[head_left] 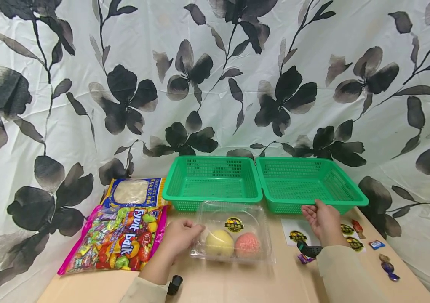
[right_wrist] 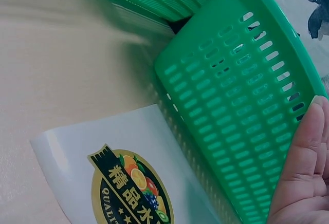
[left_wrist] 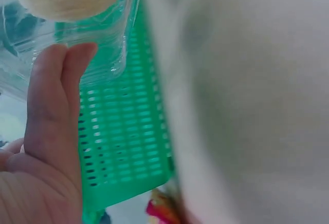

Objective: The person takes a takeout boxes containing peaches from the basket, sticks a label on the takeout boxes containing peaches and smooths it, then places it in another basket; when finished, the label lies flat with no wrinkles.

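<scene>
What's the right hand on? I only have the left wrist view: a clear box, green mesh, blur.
Observer: The right hand rests its fingers on the front rim of the right green basket; nothing is gripped.
Operator: What's in the clear box?
Observer: The clear box holds two fruits side by side, a yellow fruit and a pink fruit, under a lid with a round label.
Operator: Anything left of it?
Observer: A candy bag lies flat, just beyond the left hand, which touches the box's left edge.
</scene>
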The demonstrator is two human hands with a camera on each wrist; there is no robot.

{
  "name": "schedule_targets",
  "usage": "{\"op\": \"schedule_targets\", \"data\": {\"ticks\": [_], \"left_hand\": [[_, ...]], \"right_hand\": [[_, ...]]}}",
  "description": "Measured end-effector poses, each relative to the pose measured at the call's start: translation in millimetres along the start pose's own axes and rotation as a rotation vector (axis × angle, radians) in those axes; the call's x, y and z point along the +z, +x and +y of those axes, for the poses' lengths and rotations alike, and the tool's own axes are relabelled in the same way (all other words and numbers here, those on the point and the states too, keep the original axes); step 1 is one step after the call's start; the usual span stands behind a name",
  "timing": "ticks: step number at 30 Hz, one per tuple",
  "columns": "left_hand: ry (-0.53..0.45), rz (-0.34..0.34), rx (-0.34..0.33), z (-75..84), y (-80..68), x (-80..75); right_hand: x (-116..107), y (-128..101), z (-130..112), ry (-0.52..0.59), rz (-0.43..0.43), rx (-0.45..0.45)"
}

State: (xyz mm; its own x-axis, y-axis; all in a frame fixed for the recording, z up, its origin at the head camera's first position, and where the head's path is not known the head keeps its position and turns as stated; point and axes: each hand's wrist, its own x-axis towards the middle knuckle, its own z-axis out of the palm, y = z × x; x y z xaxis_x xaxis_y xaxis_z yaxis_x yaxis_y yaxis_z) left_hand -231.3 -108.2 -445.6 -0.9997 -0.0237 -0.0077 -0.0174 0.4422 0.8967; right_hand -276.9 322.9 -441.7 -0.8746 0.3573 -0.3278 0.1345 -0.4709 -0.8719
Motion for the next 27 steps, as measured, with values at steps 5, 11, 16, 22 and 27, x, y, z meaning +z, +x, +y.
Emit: {"op": "schedule_targets", "data": {"ticks": [5, 11, 16, 22, 27], "left_hand": [[-0.072, -0.032, -0.017, 8.8, -2.7, -4.4], [-0.067, -0.085, -0.018, 11.0, -6.3, -4.9], [-0.100, -0.135, -0.024, 15.2, -10.3, -6.6], [-0.236, -0.247, -0.030, 38.8, -17.3, -12.6], [-0.301, -0.227, 0.002, 68.7, -6.4, -15.2]], "right_hand": [[-1, 0, -1, -0.011, 0.007, -0.007], [-1, 0, 1, -0.021, -0.011, -0.019], [-2, 0, 1, -0.024, 0.001, -0.024], [-1, 1, 1, -0.017, -0.003, -0.020], [-1, 3, 1, -0.025, 0.018, -0.023]]}}
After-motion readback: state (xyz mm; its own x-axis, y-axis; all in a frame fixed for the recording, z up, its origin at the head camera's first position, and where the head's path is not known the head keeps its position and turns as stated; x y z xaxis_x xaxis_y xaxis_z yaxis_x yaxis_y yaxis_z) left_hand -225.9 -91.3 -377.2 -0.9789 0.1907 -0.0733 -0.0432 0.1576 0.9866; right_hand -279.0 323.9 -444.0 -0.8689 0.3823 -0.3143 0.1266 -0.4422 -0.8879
